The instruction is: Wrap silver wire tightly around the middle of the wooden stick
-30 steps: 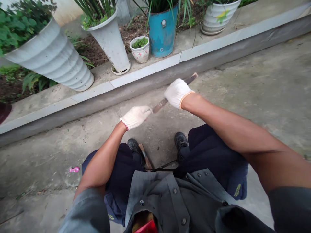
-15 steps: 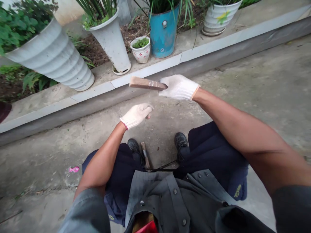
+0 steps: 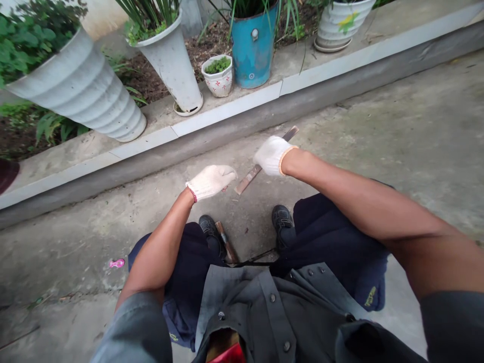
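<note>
Both hands wear white knit gloves. My right hand [image 3: 273, 154] is closed round the middle of a flat brown wooden stick [image 3: 247, 179], which slants from upper right to lower left. My left hand [image 3: 210, 180] is closed in a pinch just left of the stick's lower end; what it pinches is too thin to make out. A second short stick [image 3: 226, 242] lies on the concrete between my black shoes [image 3: 282, 220].
A raised ledge [image 3: 227, 108] runs across ahead, carrying white ribbed planters [image 3: 81, 83], a small flowered pot [image 3: 218, 76] and a blue drum [image 3: 252, 48]. A small pink object [image 3: 116, 263] lies on the concrete floor at left.
My right hand turned the stick from lying level and high to slanting down, and dropped lower toward my left hand. The left hand stayed almost in place.
</note>
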The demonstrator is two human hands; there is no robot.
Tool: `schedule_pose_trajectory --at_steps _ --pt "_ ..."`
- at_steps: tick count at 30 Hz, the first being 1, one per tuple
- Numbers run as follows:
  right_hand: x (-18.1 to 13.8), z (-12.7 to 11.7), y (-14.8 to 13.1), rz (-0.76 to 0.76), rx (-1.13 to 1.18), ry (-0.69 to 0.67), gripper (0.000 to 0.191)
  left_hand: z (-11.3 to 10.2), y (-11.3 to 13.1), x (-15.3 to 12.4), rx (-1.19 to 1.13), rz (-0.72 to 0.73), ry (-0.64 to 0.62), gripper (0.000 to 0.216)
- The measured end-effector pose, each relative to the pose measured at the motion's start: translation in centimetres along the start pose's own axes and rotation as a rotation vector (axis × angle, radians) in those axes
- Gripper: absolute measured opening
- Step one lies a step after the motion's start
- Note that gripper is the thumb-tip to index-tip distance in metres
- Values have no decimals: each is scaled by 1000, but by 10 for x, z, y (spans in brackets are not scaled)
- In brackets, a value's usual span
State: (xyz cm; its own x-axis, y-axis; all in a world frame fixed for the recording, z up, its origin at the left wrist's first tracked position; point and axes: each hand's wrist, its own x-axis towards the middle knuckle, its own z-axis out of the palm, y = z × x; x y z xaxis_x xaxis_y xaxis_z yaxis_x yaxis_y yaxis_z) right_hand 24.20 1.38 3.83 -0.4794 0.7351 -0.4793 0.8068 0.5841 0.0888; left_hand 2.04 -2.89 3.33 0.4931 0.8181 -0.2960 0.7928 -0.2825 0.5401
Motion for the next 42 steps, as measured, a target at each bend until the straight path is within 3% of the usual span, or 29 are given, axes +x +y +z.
schedule_pose_trajectory --at_steps 5,9,12,17,23,27,31,35,38,42 --pt "-17 -7 0 -240 189 -135 19 -6 -12 1 -82 -4 31 36" --pt "-24 -19 14 -297 373 39 19 -4 -12 1 -264 53 -17 42" --pt "-22 -28 20 -170 430 204 29 -1 -7 1 -339 89 -18 47" --pt "-5 -26 25 185 336 354 34 5 -2 4 -228 27 -21 38" --pt "16 -7 27 294 202 327 33 14 1 6 -324 -63 -76 33" --pt "14 0 11 225 91 208 27 7 5 5 -181 -67 -13 34" --pt "4 2 -2 -27 32 17 27 -3 -4 5 -35 -34 89 36" --pt "-13 -5 2 -261 130 -89 21 -2 -14 6 -94 -80 120 32" --pt "-24 -18 8 -332 274 24 14 2 -10 7 -169 -36 131 32" --pt "-25 -33 13 -153 381 250 26 4 1 8 -279 -5 190 38"
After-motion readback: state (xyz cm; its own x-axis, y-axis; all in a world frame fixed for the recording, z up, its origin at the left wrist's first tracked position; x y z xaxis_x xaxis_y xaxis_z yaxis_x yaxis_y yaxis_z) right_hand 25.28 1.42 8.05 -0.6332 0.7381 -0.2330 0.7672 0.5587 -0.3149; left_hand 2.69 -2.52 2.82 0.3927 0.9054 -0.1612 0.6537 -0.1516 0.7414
